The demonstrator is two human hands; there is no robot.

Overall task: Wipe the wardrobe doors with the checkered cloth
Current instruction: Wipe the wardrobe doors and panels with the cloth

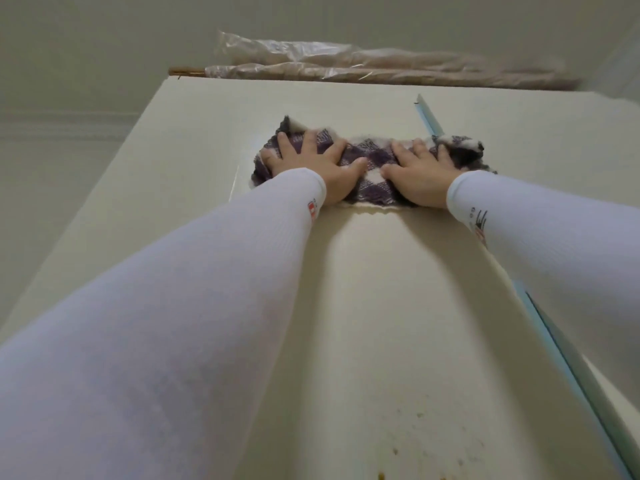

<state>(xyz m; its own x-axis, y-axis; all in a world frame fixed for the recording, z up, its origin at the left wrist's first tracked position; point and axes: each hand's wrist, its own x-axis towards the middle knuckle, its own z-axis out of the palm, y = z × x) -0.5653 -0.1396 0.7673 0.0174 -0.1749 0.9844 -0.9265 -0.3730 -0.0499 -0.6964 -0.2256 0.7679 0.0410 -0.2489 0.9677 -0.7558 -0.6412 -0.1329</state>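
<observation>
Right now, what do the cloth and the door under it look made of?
Checkered cloth: soft woven fabric, fuzzy white edges, purple checks. Wardrobe door: cream, smooth, likely painted or laminated board; it shows a faint sheen and brownish specks low down. Both hands press the cloth flat.

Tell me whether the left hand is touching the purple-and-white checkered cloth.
Touching. The head view shows the left hand pressed flat, fingers spread, on the purple-and-white checkered cloth against the cream wardrobe door.

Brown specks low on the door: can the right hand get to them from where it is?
Probably yes. The right hand lies flat on the cloth high on the door, and bare panel runs down to the specks.
</observation>
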